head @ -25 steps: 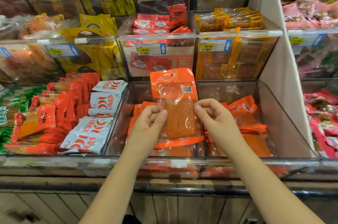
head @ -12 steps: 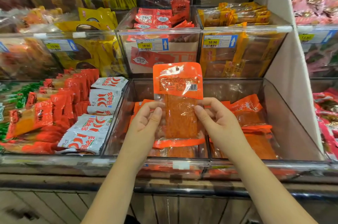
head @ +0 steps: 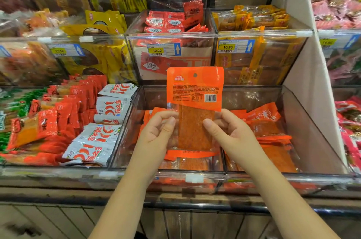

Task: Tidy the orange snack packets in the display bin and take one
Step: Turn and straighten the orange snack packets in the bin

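We had lifted the orange packet (head: 195,90) clear of the display bin (head: 309,133) and higher than a second before, left hand (head: 156,137) pinching its 9 o'clock edge, right hand (head: 230,135) its 3 o'clock edge, spare packets (head: 273,141) lying flat below, so the take looked basically done.

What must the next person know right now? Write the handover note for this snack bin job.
Left hand: pinches the left edge of the orange packet, thumb in front.
Right hand: pinches its right edge the same way.
The orange packet is upright above the display bin, barcode side toward the camera.
Other packets: lying in overlapping stacks in the bin, mostly at its right.
Done: one packet is out of the bin.
Left: carry it away. Whether the stacks need more tidying is hard to judge.
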